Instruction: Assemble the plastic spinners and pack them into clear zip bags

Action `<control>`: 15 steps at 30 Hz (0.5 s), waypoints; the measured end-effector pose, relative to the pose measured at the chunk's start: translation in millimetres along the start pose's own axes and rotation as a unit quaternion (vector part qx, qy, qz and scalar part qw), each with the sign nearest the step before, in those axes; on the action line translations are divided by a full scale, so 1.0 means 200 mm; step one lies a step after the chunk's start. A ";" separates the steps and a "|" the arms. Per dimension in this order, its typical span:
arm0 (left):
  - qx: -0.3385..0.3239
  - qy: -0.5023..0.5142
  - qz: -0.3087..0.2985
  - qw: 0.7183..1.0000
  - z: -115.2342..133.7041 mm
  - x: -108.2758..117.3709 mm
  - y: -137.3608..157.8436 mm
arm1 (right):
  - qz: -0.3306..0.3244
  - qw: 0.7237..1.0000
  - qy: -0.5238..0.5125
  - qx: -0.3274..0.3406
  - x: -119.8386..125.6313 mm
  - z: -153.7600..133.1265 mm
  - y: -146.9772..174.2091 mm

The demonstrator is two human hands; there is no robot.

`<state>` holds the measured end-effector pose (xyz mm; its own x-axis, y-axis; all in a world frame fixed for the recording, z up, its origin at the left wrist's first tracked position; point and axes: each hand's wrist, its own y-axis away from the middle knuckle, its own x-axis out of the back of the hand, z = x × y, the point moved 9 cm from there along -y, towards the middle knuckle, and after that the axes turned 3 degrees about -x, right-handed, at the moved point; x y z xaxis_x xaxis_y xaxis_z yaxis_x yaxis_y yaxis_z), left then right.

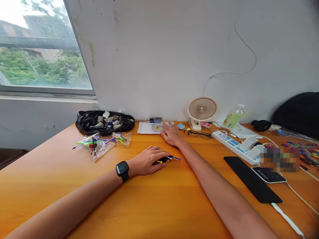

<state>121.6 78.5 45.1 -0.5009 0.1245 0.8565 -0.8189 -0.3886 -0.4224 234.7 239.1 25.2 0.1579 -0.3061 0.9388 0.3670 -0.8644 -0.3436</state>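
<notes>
My left hand (149, 161), with a black watch on its wrist, rests on the table with its fingers curled over a small black piece with blue, white and yellow plastic sticks (176, 159) poking out. Most of that piece is hidden under the fingers. Farther forward, my right hand (171, 134) reaches out with its fingers apart, its fingertips on or just over the edge of a small clear bag with a yellow label (157, 127). White paper (143, 128) lies beneath that bag.
Two clear bags of coloured plastic parts (93, 144) lie left, before a black plastic bag (81, 122) of scraps. Behind are a screwdriver (152, 120), a fan (202, 109) and glasses (199, 134). To the right are a bottle (233, 119), power strip (231, 144) and black phone-like slab (251, 177).
</notes>
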 end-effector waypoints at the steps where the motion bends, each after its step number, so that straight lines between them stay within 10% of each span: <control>1: -0.001 0.006 0.001 1.000 0.00 0.00 0.00 | 0.001 1.000 0.000 0.003 0.00 -0.01 0.00; 15: -0.009 0.021 -0.012 1.000 0.03 -0.03 0.00 | -0.002 0.999 -0.032 -0.009 -0.04 -0.02 -0.05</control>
<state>125.9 72.4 42.0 -0.4921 0.1718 0.8534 -0.8357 -0.3677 -0.4079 225.4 247.9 20.2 0.2146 -0.2779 0.9363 0.3506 -0.8728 -0.3394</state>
